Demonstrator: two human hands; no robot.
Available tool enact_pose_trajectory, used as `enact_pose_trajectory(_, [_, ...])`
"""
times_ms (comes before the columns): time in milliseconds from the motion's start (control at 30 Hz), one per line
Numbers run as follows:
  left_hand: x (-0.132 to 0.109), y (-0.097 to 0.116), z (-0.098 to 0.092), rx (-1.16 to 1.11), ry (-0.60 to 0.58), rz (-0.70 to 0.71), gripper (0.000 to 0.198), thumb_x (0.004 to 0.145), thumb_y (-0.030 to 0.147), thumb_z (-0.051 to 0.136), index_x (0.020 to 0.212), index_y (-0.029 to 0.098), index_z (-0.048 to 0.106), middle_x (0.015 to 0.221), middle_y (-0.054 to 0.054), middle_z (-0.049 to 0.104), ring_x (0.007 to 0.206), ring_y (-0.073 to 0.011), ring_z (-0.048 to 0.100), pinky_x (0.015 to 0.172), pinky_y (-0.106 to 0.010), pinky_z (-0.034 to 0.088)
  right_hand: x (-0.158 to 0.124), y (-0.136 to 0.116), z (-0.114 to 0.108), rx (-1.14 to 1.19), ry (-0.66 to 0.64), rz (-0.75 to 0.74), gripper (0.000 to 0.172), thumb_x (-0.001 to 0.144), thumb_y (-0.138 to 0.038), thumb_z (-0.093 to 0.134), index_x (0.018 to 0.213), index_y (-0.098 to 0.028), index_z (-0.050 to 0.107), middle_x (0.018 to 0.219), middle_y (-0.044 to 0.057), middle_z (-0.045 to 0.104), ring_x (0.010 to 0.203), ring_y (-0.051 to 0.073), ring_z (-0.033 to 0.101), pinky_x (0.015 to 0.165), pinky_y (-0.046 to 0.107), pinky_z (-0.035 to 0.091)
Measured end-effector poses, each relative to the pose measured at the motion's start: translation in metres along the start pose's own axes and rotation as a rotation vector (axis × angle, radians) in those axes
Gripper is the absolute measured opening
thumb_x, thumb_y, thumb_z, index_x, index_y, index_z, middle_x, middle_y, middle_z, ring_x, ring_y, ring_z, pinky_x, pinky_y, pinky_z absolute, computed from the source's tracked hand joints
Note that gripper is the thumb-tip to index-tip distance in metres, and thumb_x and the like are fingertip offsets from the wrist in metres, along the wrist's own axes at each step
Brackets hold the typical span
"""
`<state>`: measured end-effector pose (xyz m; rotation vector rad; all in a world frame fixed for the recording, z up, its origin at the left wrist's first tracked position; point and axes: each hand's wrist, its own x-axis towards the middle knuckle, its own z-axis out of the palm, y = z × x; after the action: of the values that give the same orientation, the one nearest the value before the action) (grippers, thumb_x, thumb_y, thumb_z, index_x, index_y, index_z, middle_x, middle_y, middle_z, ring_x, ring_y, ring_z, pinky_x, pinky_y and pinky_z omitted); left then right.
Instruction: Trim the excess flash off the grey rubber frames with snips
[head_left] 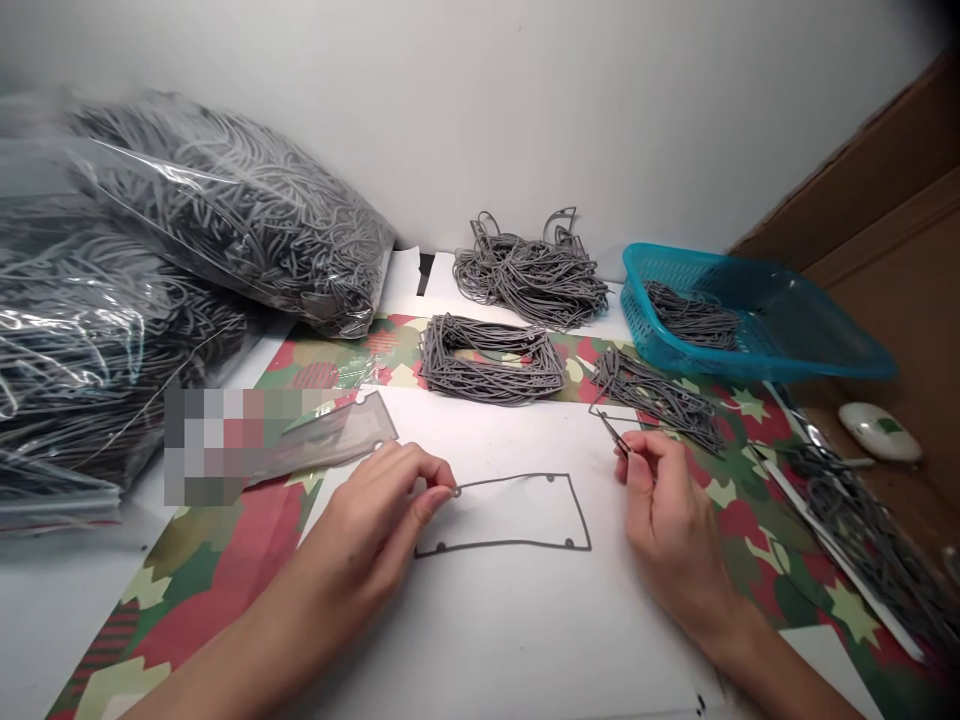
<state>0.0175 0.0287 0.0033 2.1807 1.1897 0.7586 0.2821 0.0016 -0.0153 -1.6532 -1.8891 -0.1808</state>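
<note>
A thin grey rectangular gasket [517, 543] with small loops near its corners lies on white paper [510, 640]. My left hand [397, 500] pinches its upper left corner between thumb and forefinger. Dark tweezers [615, 436] are held in my right hand [664, 500], their tips at the edge of a grey gasket beside the right-hand pile [660, 400]. Behind the paper sits a neat rectangular stack of grey gaskets [491, 382]. A looser, tangled heap [529, 280] rests farther back.
Large clear bags of grey gaskets [247, 210] fill the left side. A blue basket [780, 362] holding more gaskets stands at the back right. A white computer mouse [879, 432] and a white strip [840, 550] lie at the right, near cardboard [892, 240].
</note>
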Motion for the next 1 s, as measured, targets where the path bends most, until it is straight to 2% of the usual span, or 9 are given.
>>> enact_pose_trajectory(233, [-0.003, 0.006, 0.004, -0.155, -0.085, -0.016, 0.018, 0.096, 0.017, 0.038, 0.085, 0.024, 0.051, 0.074, 0.002, 0.057, 0.067, -0.013, 0.055, 0.061, -0.023, 0.044, 0.0, -0.012, -0.008, 0.18, 0.005, -0.097, 0.014, 0.093, -0.011, 0.038, 0.101, -0.021, 0.042, 0.082, 0.003, 0.053, 0.069, 0.015, 0.056, 0.057, 0.025, 0.047])
enact_pose_trajectory(433, [-0.004, 0.009, 0.006, -0.197, -0.095, -0.029, 0.018, 0.096, 0.018, 0.04, 0.084, 0.023, 0.051, 0.076, 0.002, 0.058, 0.069, -0.0119, 0.054, 0.062, -0.022, 0.044, -0.01, -0.018, -0.009, 0.39, -0.108, -0.174, 0.007, 0.096, -0.023, 0.044, 0.101, -0.021, 0.04, 0.07, -0.004, 0.047, 0.045, 0.008, 0.04, 0.038, 0.019, 0.036])
enact_pose_trajectory(533, [-0.004, 0.009, 0.006, -0.205, -0.103, -0.042, 0.018, 0.096, 0.019, 0.041, 0.083, 0.023, 0.051, 0.075, 0.002, 0.058, 0.069, -0.0124, 0.054, 0.062, -0.023, 0.044, -0.014, -0.022, -0.01, 0.356, -0.129, -0.243, 0.01, 0.097, -0.029, 0.045, 0.103, -0.021, 0.042, 0.066, -0.003, 0.056, 0.042, 0.009, 0.046, 0.038, 0.02, 0.04])
enact_pose_trajectory(600, [-0.004, 0.01, 0.006, -0.215, -0.132, -0.059, 0.017, 0.096, 0.02, 0.042, 0.082, 0.023, 0.051, 0.075, 0.002, 0.059, 0.068, -0.0126, 0.055, 0.062, -0.023, 0.044, -0.015, -0.024, -0.012, 0.324, -0.142, -0.306, 0.013, 0.098, -0.03, 0.043, 0.108, -0.02, 0.044, 0.07, 0.0, 0.064, 0.046, 0.011, 0.056, 0.044, 0.021, 0.047])
enact_pose_trajectory(700, [-0.006, 0.014, 0.005, -0.26, -0.182, -0.099, 0.017, 0.097, 0.021, 0.041, 0.083, 0.024, 0.052, 0.078, 0.002, 0.06, 0.069, -0.0125, 0.055, 0.062, -0.023, 0.044, -0.015, -0.026, -0.015, 0.365, -0.2, -0.392, 0.016, 0.096, -0.017, 0.04, 0.11, -0.019, 0.047, 0.069, 0.001, 0.067, 0.051, 0.012, 0.061, 0.053, 0.023, 0.051])
enact_pose_trajectory(800, [-0.009, 0.02, 0.006, -0.305, -0.222, -0.107, 0.019, 0.097, 0.022, 0.04, 0.083, 0.023, 0.052, 0.079, 0.001, 0.06, 0.071, -0.0131, 0.056, 0.064, -0.023, 0.045, -0.015, -0.029, -0.017, 0.446, -0.253, -0.458, 0.021, 0.091, -0.008, 0.037, 0.105, -0.018, 0.05, 0.06, -0.001, 0.063, 0.045, 0.011, 0.054, 0.048, 0.024, 0.045])
enact_pose_trajectory(1000, [-0.012, 0.025, 0.012, -0.348, -0.257, -0.023, 0.018, 0.096, 0.017, 0.038, 0.084, 0.022, 0.05, 0.081, 0.001, 0.058, 0.073, -0.0128, 0.054, 0.067, -0.022, 0.043, -0.017, -0.038, -0.014, 0.489, -0.229, -0.536, 0.018, 0.091, -0.009, 0.04, 0.1, -0.013, 0.055, 0.054, -0.002, 0.059, 0.039, 0.01, 0.043, 0.042, 0.025, 0.033])
